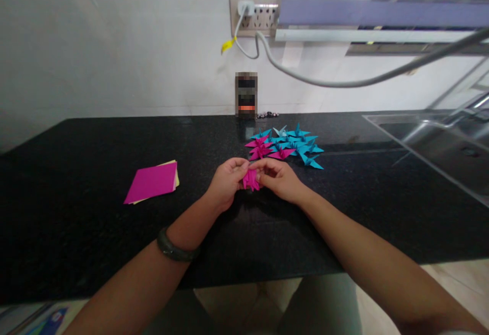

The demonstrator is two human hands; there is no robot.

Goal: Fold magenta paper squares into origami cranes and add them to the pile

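Head camera: both bare hands meet over the dark speckled counter (95, 243), near its middle, with a small piece of pink folded paper (251, 180) between them. The left hand (227, 179) has its thumb and fingers closed on the paper's left side, the thumb laid toward its upper edge. The right hand (280, 177) pinches the right side, thumb tip against the folds and forefinger reaching over the top; its other fingers curl in toward the palm. Several pleats or points of the paper hang down between the hands, too blurred to count. Whether the paper touches the counter, I cannot tell. A dark wristband (175, 249) circles the left forearm near the wrist.

Just beyond the fingers sits a cluster of folded paper cranes: blue cranes (300, 144) mostly to the right and rear, pink cranes (280, 153) along the near left side, and one paler crane (280, 131) toward the back. Well apart, to the left, lies a stack of square paper (153, 182), magenta on top with yellow edges showing beneath.

Behind the cranes, a pixelated upright object (246, 95) stands by the wall, with a beaded strand (268, 115) beside its foot. Above, a white plug (245, 7) sits in the socket panel (263, 17), its cable (321, 83) sweeping off rightward over the sink (458, 157)
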